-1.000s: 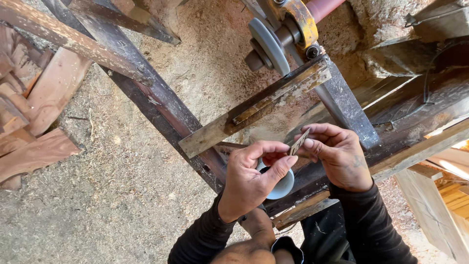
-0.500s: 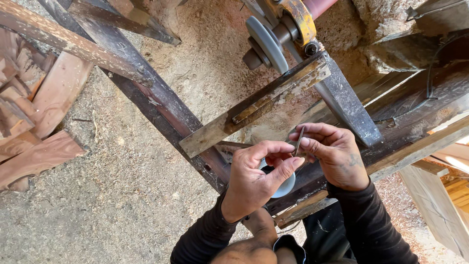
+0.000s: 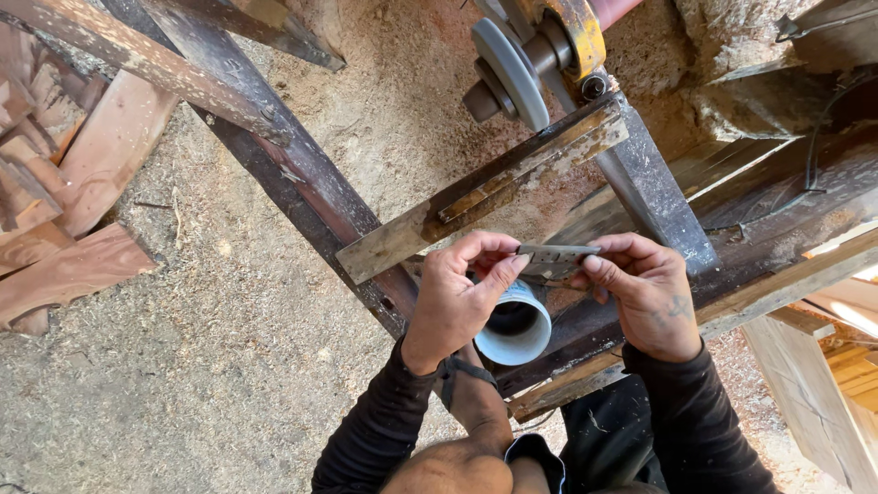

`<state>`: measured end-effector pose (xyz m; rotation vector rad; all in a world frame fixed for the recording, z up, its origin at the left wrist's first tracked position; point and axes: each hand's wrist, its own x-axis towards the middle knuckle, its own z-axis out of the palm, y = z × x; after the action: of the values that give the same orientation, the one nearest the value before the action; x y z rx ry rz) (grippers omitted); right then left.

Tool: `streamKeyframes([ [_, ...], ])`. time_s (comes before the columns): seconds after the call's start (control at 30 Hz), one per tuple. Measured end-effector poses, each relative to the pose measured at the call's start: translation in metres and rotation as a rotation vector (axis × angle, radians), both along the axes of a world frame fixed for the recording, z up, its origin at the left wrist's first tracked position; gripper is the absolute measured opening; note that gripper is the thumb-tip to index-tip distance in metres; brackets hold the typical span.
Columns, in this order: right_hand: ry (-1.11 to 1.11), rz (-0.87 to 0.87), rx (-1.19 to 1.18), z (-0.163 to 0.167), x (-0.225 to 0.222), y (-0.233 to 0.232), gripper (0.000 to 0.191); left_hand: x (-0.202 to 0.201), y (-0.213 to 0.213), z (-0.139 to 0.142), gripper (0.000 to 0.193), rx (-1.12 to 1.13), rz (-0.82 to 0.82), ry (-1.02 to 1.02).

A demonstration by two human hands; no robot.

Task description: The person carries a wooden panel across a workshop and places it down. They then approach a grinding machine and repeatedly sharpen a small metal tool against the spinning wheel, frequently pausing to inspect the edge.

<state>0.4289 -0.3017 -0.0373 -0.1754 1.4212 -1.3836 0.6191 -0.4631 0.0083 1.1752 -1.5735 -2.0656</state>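
My left hand [image 3: 457,297] and my right hand [image 3: 645,293] together pinch a small flat grey metal blade [image 3: 553,260] between thumbs and fingertips, held level in front of me. Just below the hands lies a short white plastic pipe piece [image 3: 517,327], open end facing up. Above the hands runs a worn wooden bar [image 3: 476,197] set across a dark wooden frame. A grey grinding wheel [image 3: 512,73] on a yellow and red shaft mount [image 3: 581,32] sits above the bar's right end.
Sawdust covers the ground [image 3: 183,366]. Reddish wood planks [image 3: 64,183] lie stacked at the left. Dark slanted frame beams [image 3: 293,174] cross the middle. Pale wooden boards [image 3: 832,366] are at the lower right. My knees and dark trousers fill the bottom.
The blade has turned from a steep slant to lying level between both hands. The view has shifted a little; the grinding wheel sits slightly higher in view.
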Motion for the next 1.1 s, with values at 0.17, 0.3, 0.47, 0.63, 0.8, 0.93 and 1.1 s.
streamKeyframes([
  [0.17,0.076,0.042,0.052,0.001,0.005,0.012,0.015,0.009,0.007,-0.010,0.025,-0.037,-0.054,-0.021],
  [0.3,-0.078,-0.046,0.206,-0.009,0.034,0.041,0.013,0.027,0.028,-0.031,0.025,0.257,-0.070,0.009],
  [0.47,-0.365,-0.269,0.416,-0.032,0.099,0.092,0.014,0.045,0.083,-0.055,0.021,0.311,-0.026,-0.059],
  [0.63,-0.520,-0.344,0.464,-0.042,0.135,0.121,0.016,0.059,0.124,-0.067,0.029,0.230,-0.100,-0.184],
  [0.8,-0.645,-0.180,0.762,-0.032,0.136,0.120,0.026,0.060,0.136,-0.093,0.027,-0.188,-0.446,-0.463],
  [0.93,-0.539,-0.068,0.791,-0.018,0.131,0.121,0.028,0.037,0.152,-0.131,0.016,-0.498,-0.670,-0.581],
  [1.1,-0.449,-0.090,0.679,-0.017,0.123,0.126,0.028,0.015,0.169,-0.179,0.012,-0.531,-0.780,-0.649],
])
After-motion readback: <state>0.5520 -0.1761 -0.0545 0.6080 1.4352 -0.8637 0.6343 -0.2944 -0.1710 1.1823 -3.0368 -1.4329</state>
